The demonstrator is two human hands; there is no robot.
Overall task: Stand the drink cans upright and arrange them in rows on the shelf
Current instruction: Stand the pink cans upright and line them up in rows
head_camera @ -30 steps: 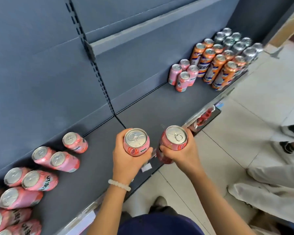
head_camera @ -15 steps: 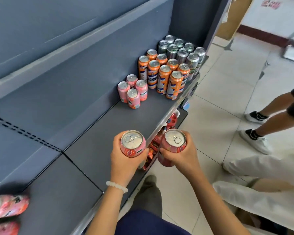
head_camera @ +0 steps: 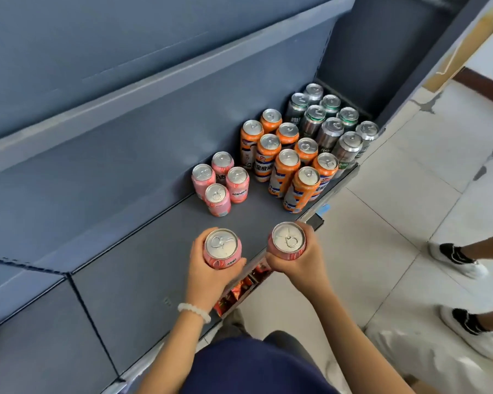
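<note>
"MIRINDA" on left hand's (head_camera: 208, 275) pink can (head_camera: 222, 248)

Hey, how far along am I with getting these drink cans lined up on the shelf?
Done: four pink cans, the orange cans and the silver-green cans already stand upright in rows at the shelf's far end. In hand: your left hand and right hand each hold one upright pink can, not yet set down. Left: placing these two beside the pink group. A pink blur at the left edge may be more cans; I cannot tell.
</note>
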